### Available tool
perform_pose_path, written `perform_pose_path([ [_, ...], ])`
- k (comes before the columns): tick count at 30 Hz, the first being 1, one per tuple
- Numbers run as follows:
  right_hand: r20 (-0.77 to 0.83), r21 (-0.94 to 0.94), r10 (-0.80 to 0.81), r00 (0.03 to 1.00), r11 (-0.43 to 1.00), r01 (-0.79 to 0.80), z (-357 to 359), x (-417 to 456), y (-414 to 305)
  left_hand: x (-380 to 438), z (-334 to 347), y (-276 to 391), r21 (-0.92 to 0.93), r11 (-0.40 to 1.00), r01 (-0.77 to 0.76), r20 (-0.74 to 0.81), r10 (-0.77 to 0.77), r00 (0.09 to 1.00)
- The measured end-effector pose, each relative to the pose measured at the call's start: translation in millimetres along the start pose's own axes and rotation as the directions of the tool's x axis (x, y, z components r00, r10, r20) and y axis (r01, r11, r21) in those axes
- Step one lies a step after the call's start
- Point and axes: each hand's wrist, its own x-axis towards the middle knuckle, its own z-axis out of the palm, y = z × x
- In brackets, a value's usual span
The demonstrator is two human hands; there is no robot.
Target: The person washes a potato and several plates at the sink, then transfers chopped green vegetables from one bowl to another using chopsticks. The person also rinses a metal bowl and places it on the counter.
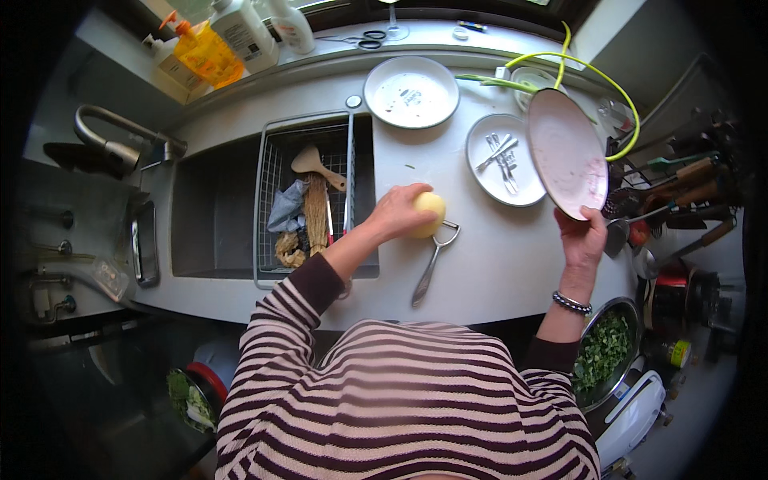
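Observation:
My left hand (399,210) is closed around a peeled, pale yellow potato (429,214) over the white counter. Just right of the potato lies a metal Y-shaped peeler (437,258), its handle pointing towards me. Out to the right, my right hand (581,237) grips the near rim of a pinkish oval plate (567,150). That plate is raised and steeply tilted, partly covering a round white plate (522,189) behind it. Several small metal forks (501,153) lie crossed on the round plate.
A sink (204,222) with a wire basket (261,198) holding brushes and a wooden scoop is at left. A white enamel dish (414,120) stands at the back. Bottles (210,54) and scissors (369,41) line the sill. Chopped greens fill a metal bowl (633,318) at right.

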Motion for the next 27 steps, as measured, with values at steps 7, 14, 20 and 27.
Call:
perform_pose_path([
  [7, 0.02, -0.206, -0.116, 0.993, 0.971, 0.117, 37, -10, 19, -6, 0, -25, 0.044, 0.999, -0.019, -0.148, 0.026, 0.989],
  [14, 0.08, -0.293, -0.181, 0.98, 0.936, 0.197, 51, -11, 38, -12, -28, 0, -0.233, 0.964, -0.132, -0.344, 0.046, 0.938],
  [20, 0.053, -0.343, -0.167, 0.984, 0.923, 0.175, 41, -15, 43, 27, -55, -15, -0.618, 0.76, 0.2, -0.097, -0.326, 0.94],
  [27, -0.138, -0.42, -0.199, 0.97, 0.899, 0.125, 28, -62, 33, 116, -65, -52, -0.903, 0.38, 0.201, 0.008, -0.452, 0.892],
])
